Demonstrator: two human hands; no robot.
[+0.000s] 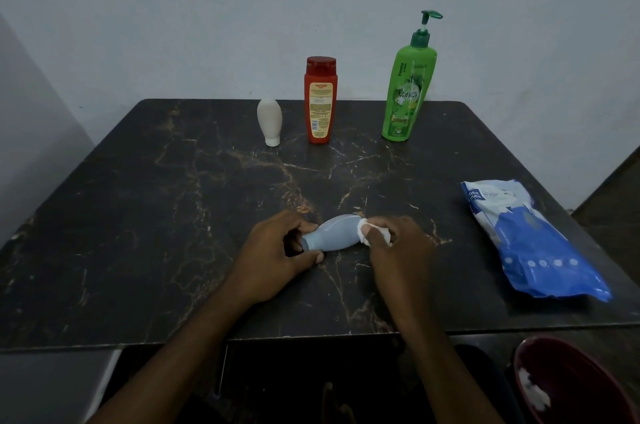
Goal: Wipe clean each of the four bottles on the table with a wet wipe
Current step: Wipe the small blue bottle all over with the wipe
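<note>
At lower centre the pale blue bottle lies sideways on the marble table. The left hand curls round its cap end, and the right hand pinches a wet wipe against its rounded base. It is probably light, smooth plastic, slippery when wet, so the narrow neck grips best.

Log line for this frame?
phase: wiping | left hand: grips blue bottle | right hand: presses wet wipe on it

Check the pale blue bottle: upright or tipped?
Tipped: the pale blue bottle is sideways, left hand gripping its cap end, right hand holding a wet wipe against it.
</note>
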